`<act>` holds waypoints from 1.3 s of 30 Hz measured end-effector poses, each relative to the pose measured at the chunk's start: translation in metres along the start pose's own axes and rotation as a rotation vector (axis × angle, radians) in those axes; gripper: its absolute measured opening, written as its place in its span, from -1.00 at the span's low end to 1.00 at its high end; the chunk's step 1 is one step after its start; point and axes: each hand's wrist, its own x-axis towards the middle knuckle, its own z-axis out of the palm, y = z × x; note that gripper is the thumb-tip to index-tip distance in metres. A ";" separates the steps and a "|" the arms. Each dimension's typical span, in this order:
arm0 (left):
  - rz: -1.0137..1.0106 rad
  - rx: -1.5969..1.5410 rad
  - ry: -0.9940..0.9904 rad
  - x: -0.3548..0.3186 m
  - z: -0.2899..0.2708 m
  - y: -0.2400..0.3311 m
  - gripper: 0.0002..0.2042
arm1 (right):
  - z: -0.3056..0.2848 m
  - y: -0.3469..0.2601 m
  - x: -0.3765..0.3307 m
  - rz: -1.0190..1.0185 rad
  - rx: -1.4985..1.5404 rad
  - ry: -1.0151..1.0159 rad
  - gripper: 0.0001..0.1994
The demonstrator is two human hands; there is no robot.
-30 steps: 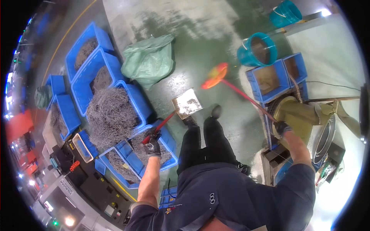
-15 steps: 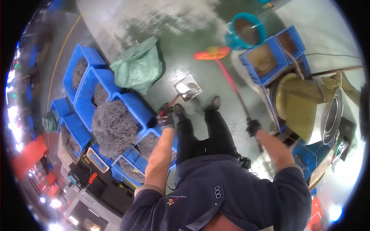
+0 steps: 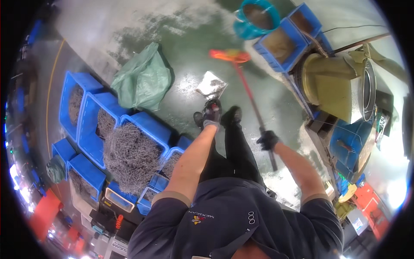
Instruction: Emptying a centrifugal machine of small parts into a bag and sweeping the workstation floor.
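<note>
My left hand (image 3: 212,111), in a dark glove, is closed at the near end of a shiny metal dustpan (image 3: 211,85); the handle is mostly hidden under the hand. Dark debris lies on the pan. My right hand (image 3: 268,140), also gloved, grips the dark lower part of a broom's long handle (image 3: 247,88), which turns red farther away. The orange-red broom head (image 3: 230,55) is on the floor beyond the dustpan, blurred at its edges. My shoes are close by the dustpan.
Left of me stand blue bins (image 3: 97,123), several heaped with grey tangled metal shavings (image 3: 131,157). A green sack (image 3: 144,80) lies beyond them. At far right are a teal bucket (image 3: 249,29), blue crates (image 3: 263,46) and a yellowish machine (image 3: 330,88). The floor is partly wet.
My left hand has moved right and forward, covering the dustpan's red handle. My right hand and the broom have shifted left. The whole view has turned somewhat.
</note>
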 end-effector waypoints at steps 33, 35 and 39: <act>0.062 -0.466 0.091 -0.043 -0.053 -0.034 -0.79 | -0.014 -0.126 0.023 -0.186 -0.302 0.191 -0.48; -0.009 -0.412 0.008 -0.050 -0.068 -0.007 -0.78 | -0.003 -0.129 0.034 -0.080 -0.246 0.217 -0.51; 0.098 -0.076 0.087 -0.036 -0.074 -0.041 -0.76 | 0.006 -0.057 0.028 -0.088 -0.299 -0.079 -0.68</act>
